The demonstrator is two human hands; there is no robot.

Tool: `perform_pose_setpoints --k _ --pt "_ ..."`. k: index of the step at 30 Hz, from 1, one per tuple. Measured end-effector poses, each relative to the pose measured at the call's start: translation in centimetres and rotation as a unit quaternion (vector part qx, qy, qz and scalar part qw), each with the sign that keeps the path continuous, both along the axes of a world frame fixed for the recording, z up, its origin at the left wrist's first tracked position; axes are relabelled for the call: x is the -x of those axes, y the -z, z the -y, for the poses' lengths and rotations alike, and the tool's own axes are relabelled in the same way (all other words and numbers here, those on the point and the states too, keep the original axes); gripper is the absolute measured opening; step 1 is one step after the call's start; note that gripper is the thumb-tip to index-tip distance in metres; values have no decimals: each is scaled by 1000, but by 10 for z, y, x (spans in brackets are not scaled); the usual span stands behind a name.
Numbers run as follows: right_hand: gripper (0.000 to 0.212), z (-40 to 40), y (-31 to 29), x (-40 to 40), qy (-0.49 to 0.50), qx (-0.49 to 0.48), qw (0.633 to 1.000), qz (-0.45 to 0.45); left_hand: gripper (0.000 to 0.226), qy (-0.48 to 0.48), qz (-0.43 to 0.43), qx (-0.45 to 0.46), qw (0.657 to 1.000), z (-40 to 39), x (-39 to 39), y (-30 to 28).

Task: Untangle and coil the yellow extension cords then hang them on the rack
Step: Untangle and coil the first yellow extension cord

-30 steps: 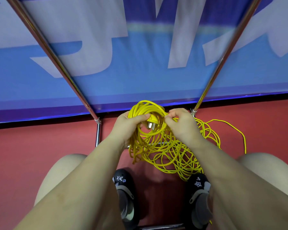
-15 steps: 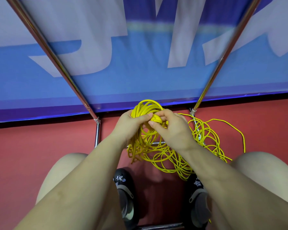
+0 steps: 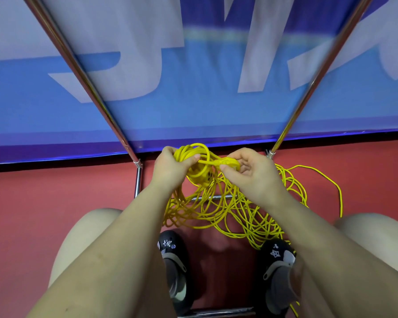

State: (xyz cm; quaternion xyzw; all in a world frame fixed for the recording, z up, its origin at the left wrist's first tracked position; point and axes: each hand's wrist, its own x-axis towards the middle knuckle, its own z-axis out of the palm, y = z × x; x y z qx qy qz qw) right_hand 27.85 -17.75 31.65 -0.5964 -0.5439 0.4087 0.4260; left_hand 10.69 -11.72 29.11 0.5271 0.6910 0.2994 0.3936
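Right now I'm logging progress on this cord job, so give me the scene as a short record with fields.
left hand: grips the coiled bundle of yellow cord
right hand: pinches the yellow plug end beside the bundle
loose cord: tangled loops on the red floor, spreading to the right
rack: chrome poles rise on both sides; nothing hangs on what shows
shoes: black clogs below the tangle
backdrop: blue banner with pale lettering
progress: partly coiled, not yet hung
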Motion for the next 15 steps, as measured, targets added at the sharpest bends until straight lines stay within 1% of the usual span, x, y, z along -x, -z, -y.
perform_pose_setpoints --k 4,8,10,12,15 --pt "16 4 -5 4 -3 -1 1000 -29 49 -24 -2 4 1000 -2 10 7" --pt "14 7 -14 6 10 2 997 -83 42 -20 11 6 1000 -3 15 8" --pt "11 5 -20 1 28 1 993 -115 37 26 21 -7 999 -1 15 3" --pt "9 2 -26 -6 55 11 986 -154 33 97 25 -9 995 3 13 -3" --pt "5 -3 -29 -12 73 26 983 -163 34 207 36 30 977 11 6 -5"
